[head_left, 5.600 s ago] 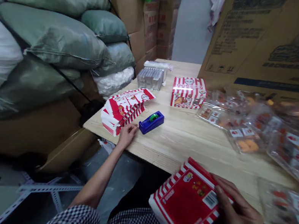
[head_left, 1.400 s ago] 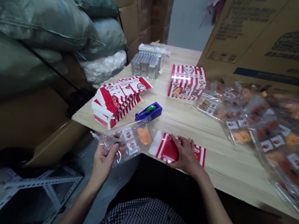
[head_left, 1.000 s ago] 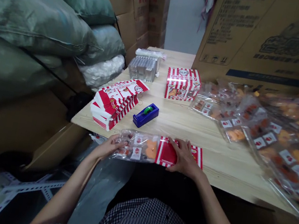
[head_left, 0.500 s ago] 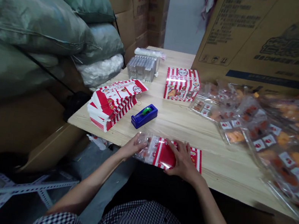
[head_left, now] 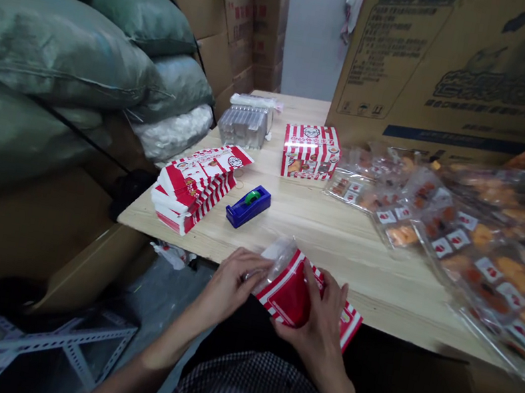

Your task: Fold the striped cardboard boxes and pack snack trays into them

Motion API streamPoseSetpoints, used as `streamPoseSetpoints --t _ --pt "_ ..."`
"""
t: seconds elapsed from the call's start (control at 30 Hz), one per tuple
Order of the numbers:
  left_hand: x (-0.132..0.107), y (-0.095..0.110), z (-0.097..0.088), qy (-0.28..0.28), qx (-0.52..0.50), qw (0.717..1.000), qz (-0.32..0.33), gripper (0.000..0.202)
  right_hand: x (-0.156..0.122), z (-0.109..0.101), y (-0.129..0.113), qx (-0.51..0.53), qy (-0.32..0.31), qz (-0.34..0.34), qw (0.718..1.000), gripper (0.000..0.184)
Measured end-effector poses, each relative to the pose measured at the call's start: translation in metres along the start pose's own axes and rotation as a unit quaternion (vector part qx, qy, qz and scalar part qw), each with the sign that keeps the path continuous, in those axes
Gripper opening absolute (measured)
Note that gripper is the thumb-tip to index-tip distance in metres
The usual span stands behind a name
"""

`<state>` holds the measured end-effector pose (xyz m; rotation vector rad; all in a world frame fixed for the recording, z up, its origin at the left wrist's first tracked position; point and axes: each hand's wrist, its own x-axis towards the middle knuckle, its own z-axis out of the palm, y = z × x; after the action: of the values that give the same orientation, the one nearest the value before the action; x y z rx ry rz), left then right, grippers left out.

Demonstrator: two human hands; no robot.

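Observation:
A red-and-white striped cardboard box [head_left: 290,291] lies tilted at the table's front edge, partly over it. My right hand [head_left: 325,316] grips it, fingers across its top and thumb on the near side. At the box's left end, my left hand [head_left: 233,284] is closed on a clear plastic pack [head_left: 283,253] partly inside the box. How far in the pack sits is hidden. Beyond my hands stands a blue tape dispenser [head_left: 248,207] with green tape. To its left lies a stack of flattened striped boxes [head_left: 204,179].
A made-up striped box [head_left: 310,154] stands farther back on the wooden table [head_left: 290,211]. Clear plastic trays [head_left: 243,127] are stacked behind. Many clear packs of toy food [head_left: 458,241] cover the right side, before a large carton [head_left: 402,65]. Bulging sacks [head_left: 65,46] are piled at left.
The box has turned, its left end rising and its right end dropping toward me. My left hand has moved nearer the box's opening, and less of the plastic pack shows outside.

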<state>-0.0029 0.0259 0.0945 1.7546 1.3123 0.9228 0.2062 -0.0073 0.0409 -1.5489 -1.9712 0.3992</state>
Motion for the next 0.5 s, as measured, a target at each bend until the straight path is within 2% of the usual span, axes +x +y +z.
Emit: streamPoseSetpoints --t 0.1,0.23,0.3,0.4,0.43,0.5 --pt "0.004 0.007 0.003 -0.065 0.093 0.991 0.068 0.032 -0.009 0.003 0.001 0.009 0.026 0.015 1.0 0.123" --pt "0.007 0.003 0.008 -0.154 0.073 0.979 0.11 0.038 -0.016 0.004 0.006 0.017 0.059 0.068 0.996 0.119" --pt "0.005 0.003 0.018 -0.133 0.03 0.986 0.101 0.049 -0.017 0.003 0.003 0.044 0.094 0.113 0.988 0.118" --pt "0.0 0.009 0.04 -0.015 -0.092 0.995 0.037 0.082 -0.014 -0.001 -0.007 0.087 0.174 0.166 0.967 0.121" --pt "0.001 0.011 0.046 -0.004 -0.15 0.989 0.011 0.083 -0.012 -0.004 -0.01 0.099 0.195 0.176 0.96 0.123" --pt "0.006 0.015 0.054 -0.037 -0.247 0.968 -0.027 0.062 -0.008 -0.012 -0.013 0.131 0.221 0.181 0.949 0.124"
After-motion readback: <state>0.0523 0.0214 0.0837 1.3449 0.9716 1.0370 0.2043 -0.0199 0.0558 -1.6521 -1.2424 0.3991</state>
